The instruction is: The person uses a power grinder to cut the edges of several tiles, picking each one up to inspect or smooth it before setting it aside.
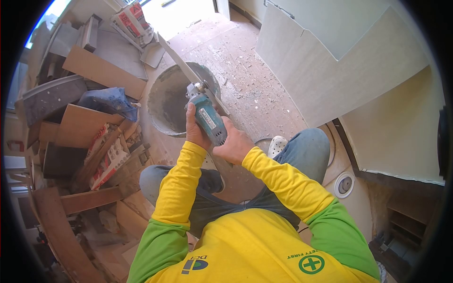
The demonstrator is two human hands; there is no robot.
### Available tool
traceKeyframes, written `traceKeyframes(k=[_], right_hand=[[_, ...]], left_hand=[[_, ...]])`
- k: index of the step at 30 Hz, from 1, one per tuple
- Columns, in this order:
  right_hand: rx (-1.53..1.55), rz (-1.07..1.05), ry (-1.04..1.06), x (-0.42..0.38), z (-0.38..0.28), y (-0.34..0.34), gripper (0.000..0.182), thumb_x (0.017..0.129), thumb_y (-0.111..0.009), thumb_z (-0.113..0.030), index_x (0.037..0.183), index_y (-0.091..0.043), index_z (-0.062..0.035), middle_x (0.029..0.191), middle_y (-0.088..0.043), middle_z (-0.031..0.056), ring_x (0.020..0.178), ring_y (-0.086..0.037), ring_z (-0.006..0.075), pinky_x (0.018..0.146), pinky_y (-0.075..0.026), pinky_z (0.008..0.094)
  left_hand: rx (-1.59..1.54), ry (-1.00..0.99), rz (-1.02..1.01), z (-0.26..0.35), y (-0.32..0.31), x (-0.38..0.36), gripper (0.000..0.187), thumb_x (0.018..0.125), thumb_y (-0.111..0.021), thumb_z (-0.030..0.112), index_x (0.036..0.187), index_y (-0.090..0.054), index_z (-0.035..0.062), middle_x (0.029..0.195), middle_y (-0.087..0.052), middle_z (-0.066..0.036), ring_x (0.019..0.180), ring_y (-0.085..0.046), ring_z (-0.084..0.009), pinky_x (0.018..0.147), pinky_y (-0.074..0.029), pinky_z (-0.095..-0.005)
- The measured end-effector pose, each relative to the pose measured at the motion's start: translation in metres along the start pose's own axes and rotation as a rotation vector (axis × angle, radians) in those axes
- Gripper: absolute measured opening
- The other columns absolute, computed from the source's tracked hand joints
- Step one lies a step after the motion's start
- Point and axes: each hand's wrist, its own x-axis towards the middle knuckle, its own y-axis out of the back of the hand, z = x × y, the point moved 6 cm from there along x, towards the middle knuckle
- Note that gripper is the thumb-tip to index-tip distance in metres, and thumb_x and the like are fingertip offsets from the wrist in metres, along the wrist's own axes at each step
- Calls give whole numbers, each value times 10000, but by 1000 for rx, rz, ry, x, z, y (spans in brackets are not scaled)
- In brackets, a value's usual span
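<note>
A teal angle grinder (pixel 208 118) points away from me over the bucket's right side. My left hand (pixel 195 128) is closed along its left flank, thumb up near the gear head. Around the rear of its body, my right hand (pixel 234 144) is wrapped from the right. A long, narrow pale strip (pixel 178 61) runs diagonally past the grinder's head, over the bucket's rim. Beneath them stands a round grey bucket (pixel 163 106), its inside coated with dried residue.
Chips and dust litter the floor (pixel 255 80). Scrap boards (pixel 87 123), a blue plastic bag (pixel 111 101) and torn red-and-white sacks (pixel 107 158) are piled at left. At right lean a large cut panel (pixel 325 78) and a round white drain fitting (pixel 344 184) lies near my knee.
</note>
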Motion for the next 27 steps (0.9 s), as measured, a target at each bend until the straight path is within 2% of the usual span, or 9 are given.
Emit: traceKeyframes(k=[18, 27], right_hand=[[-14, -14, -15, -5, 1, 1, 952, 707, -722, -291, 1540, -313, -78, 1131, -685, 311, 1040, -695, 458, 964, -550, 465], [0, -37, -32, -8, 3, 1, 986, 711, -730, -304, 1562, -289, -72, 1159, -677, 321, 1067, -689, 456, 977, -543, 461]], left_hand=[[-41, 6, -19, -6, -1, -6, 995, 737, -669, 865, 1332, -586, 71, 1203, -688, -134, 1105, -682, -266, 1006, -563, -428], [-90, 31, -79, -14, 3, -6, 1045, 734, -630, 896, 1344, -583, 49, 1237, -673, -105, 1123, -666, -252, 1013, -553, -421]])
